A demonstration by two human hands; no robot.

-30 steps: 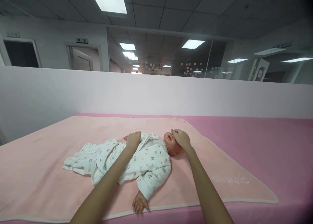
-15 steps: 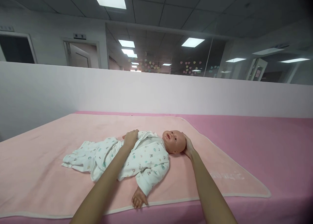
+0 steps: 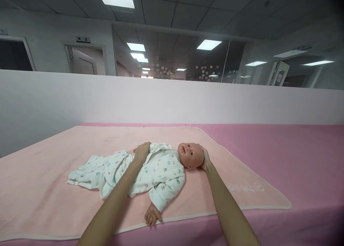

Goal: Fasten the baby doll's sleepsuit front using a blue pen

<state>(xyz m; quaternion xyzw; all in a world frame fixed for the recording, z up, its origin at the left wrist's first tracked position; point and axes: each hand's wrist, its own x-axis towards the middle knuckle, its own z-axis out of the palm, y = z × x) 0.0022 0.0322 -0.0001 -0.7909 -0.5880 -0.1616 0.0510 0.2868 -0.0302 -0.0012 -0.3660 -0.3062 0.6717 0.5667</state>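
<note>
While right hand (image 3: 205, 159) cups baby doll (image 3: 168, 172) head (image 3: 190, 155) at its 3 o'clock, left hand (image 3: 142, 152) lies on torso (image 3: 159, 164); fingers (image 3: 146, 146) part-hidden, can't tell if either clamps.

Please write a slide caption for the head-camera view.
Left hand rests on a clothed doll; right hand cups its head.

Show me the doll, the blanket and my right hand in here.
Doll (image 3: 162, 169), head view: on its clothed torso.
Blanket (image 3: 56, 199), head view: on a bare stretch at lower left.
Right hand (image 3: 206, 160), head view: on the back of the hand.
</note>
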